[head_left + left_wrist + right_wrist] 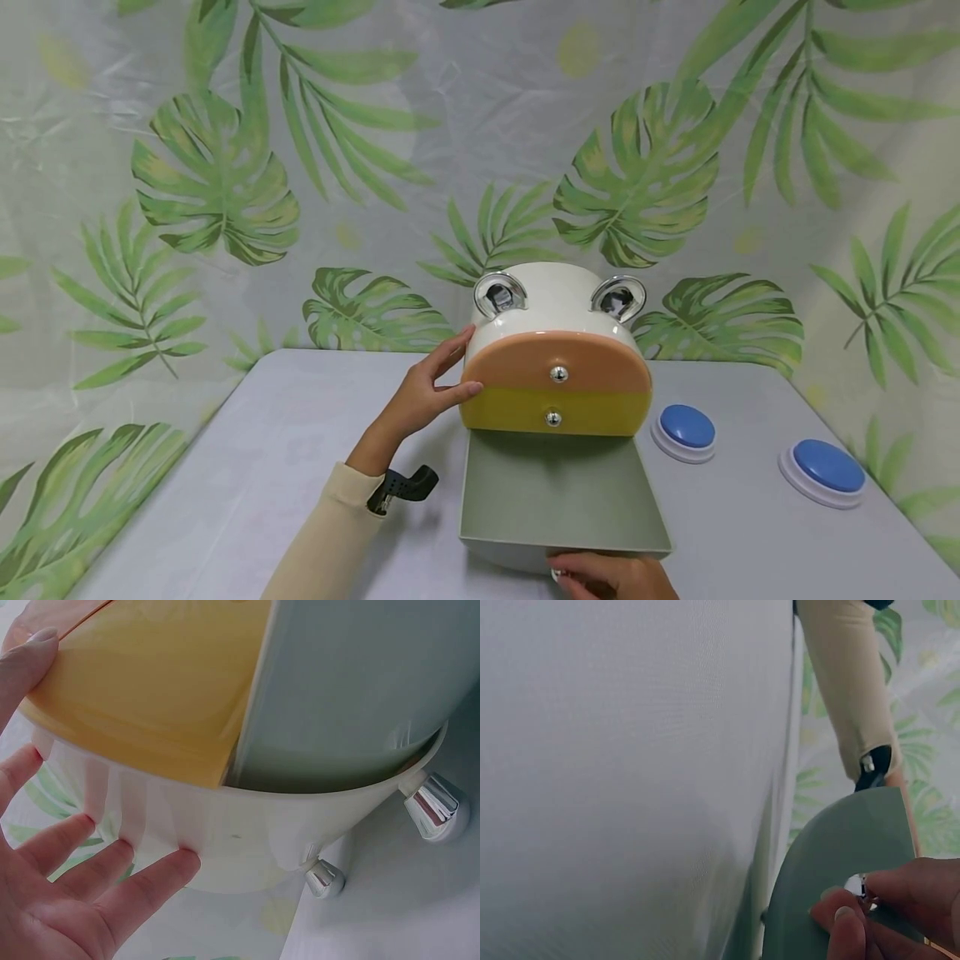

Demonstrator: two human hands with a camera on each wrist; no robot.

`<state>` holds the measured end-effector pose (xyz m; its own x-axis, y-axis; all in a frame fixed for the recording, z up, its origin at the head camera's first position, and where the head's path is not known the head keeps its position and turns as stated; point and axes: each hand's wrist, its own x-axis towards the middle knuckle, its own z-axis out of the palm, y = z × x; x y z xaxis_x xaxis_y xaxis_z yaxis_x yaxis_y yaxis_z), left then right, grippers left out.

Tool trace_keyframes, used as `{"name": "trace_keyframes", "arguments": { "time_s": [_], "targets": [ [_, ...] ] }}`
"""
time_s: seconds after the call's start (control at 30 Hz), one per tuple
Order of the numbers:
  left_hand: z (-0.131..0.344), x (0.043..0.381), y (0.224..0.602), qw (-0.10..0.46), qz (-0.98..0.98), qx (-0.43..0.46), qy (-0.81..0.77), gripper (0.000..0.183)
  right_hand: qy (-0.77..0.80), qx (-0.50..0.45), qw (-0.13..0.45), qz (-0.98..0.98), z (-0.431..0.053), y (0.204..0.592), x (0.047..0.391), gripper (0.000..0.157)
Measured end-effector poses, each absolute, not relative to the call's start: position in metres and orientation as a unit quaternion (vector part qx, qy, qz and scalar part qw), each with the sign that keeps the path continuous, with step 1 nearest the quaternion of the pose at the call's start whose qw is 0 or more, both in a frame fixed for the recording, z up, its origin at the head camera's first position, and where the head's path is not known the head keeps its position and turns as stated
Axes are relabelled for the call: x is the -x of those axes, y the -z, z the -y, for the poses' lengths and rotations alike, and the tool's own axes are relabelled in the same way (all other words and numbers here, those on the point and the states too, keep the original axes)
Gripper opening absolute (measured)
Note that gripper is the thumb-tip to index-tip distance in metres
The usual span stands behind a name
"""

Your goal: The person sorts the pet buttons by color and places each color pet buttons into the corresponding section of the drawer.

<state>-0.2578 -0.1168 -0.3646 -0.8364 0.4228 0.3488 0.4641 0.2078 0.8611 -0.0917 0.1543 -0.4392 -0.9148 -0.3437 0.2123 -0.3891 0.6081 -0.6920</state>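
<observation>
A white rounded drawer chest (551, 308) with silver ears stands mid-table, its orange drawer (510, 362) and yellow drawer (502, 408) closed flush. Below them, the grey-green bottom drawer (558, 500) is pulled far out toward me. My left hand (420, 396) braces the chest's left side, fingers spread and fairly straight with tips against the white wall, thumb on the front face. At the drawer's front, my right hand (618, 577) pinches its silver knob (854, 885) between thumb and fingers. Short silver feet (324, 879) show under the chest in the left wrist view.
Two blue push buttons with white bases sit right of the chest, a nearer one (828, 467) and another (686, 427) close beside it. The white table (225, 467) backs onto a leaf-print curtain (495, 108). A dark wrist strap (401, 487) is on my left sleeve.
</observation>
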Motion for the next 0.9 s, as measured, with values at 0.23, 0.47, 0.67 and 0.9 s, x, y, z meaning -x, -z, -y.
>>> {"name": "trace_keyframes", "arguments": {
  "time_s": [0.23,0.47,0.67,0.9],
  "targets": [
    [0.117,0.257,0.365,0.018,0.776,0.286,0.562,0.072,-0.400,-0.234,0.065,0.884,-0.156,0.442,0.086,0.009],
    [0.117,0.258,0.366,0.018,0.776,0.286,0.561,0.072,-0.412,-0.262,0.072,0.870,-0.159,0.447,0.085,0.008],
    [0.117,0.258,0.365,0.018,0.777,0.285,0.560,0.073,-0.422,-0.319,0.128,0.839,-0.161,0.457,0.085,0.014],
    [0.117,0.259,0.367,0.017,0.777,0.284,0.561,0.073,-0.428,-0.347,0.111,0.827,-0.162,0.462,0.087,0.019]
  ]
}}
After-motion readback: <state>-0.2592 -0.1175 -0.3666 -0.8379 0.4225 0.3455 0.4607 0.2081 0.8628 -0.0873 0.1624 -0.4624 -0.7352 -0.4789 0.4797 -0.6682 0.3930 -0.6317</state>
